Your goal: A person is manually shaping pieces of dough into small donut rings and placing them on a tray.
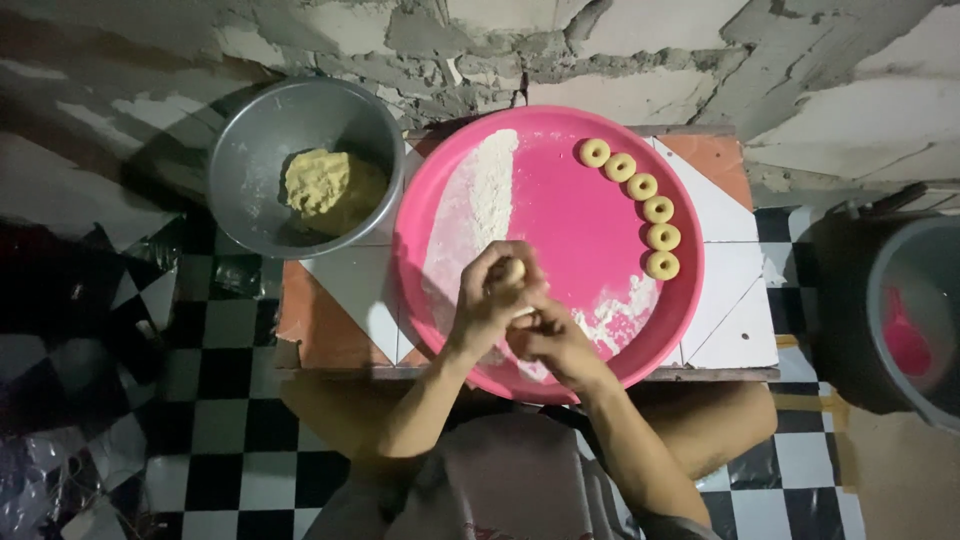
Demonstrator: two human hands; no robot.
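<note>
My left hand [490,298] and my right hand [552,338] are pressed together over the near part of a round pink tray [560,215]. Between the fingers sits a small yellow piece of dough [512,270], held by both hands. Several small dough rings [642,187] lie in a curved row along the tray's far right rim. A band of white flour [478,205] runs across the tray's left side, with more flour near my right hand.
A grey metal bowl [262,130] holding a lump of yellow dough [322,185] stands left of the tray on a small tiled table [735,300]. A dark bucket [900,310] is at the right. Checkered floor lies below, a rough wall behind.
</note>
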